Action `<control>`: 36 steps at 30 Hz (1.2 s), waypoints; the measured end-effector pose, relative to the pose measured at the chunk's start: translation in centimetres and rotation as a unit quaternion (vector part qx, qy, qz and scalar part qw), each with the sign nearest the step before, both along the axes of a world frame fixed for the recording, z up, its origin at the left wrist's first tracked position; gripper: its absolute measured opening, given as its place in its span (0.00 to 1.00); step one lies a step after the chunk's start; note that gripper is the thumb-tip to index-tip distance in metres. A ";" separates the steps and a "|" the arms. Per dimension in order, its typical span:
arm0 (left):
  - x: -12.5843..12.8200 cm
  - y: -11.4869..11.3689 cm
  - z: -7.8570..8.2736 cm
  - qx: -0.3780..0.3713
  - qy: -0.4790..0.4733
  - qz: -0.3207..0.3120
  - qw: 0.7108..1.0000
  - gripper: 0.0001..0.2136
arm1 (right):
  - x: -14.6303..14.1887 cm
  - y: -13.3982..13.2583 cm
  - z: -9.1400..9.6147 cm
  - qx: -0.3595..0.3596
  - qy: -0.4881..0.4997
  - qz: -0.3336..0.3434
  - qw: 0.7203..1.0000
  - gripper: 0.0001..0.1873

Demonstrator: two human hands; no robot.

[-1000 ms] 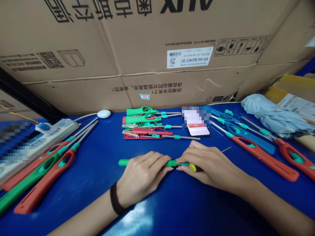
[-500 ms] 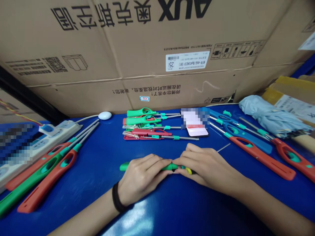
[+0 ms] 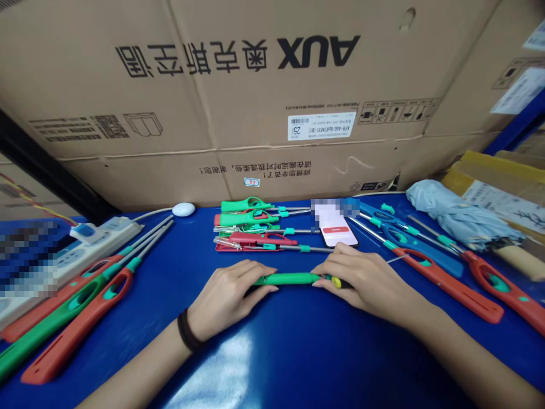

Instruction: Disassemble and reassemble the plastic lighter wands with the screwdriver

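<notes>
Nearest, the table (image 3: pixel 323 352) opens in a broad blue stretch between the forearms, its near edge out of view. The left hand (image 3: pixel 232 295), a dark band (image 3: pixel 188 329) at its wrist, has thumb and fingers closed around the left end of a slim, rounded green lighter body (image 3: pixel 292 279). The right hand (image 3: pixel 361 281) pinches the other end and also keeps a yellow-ended tool (image 3: pixel 336 282) tucked under its fingers; a thin metal rod (image 3: pixel 398 258) shows beyond its knuckles, though whether the two are joined I cannot tell. The lighter body lies level across the middle of the table, with bare blue on both its near and far sides.

Along the table's left side, three long lighters (image 3: pixel 80 324), smooth red and green plastic with steel tubes, lie slanted beside a white power strip (image 3: pixel 72 258). Toward the right side are a red lighter (image 3: pixel 457 291), another red one (image 3: pixel 517 298) and blue lighters (image 3: pixel 430 250), tubes angled inward.

Past the hands, a row of lighters (image 3: pixel 247 218), some opened, reaches toward a phone (image 3: pixel 336 232) with its screen lit. Near the far edge sit a glossy white oval (image 3: pixel 183 209) and a crumpled pale-blue umbrella (image 3: pixel 457 210). Behind stands a large creased brown carton (image 3: pixel 247 102), its printing upside down, beside a dark post (image 3: pixel 46 165) at left and a yellow-taped box (image 3: pixel 498 187) at right.
</notes>
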State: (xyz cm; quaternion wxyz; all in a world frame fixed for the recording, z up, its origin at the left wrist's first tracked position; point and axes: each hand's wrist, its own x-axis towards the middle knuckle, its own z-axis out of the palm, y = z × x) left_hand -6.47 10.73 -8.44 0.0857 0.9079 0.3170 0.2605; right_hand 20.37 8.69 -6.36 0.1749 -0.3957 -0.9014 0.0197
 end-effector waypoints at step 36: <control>0.2 -0.4 1.8 -0.377 -0.034 0.023 0.925 0.23 | 0.4 -0.8 1.4 0.062 0.027 -0.010 0.998 0.09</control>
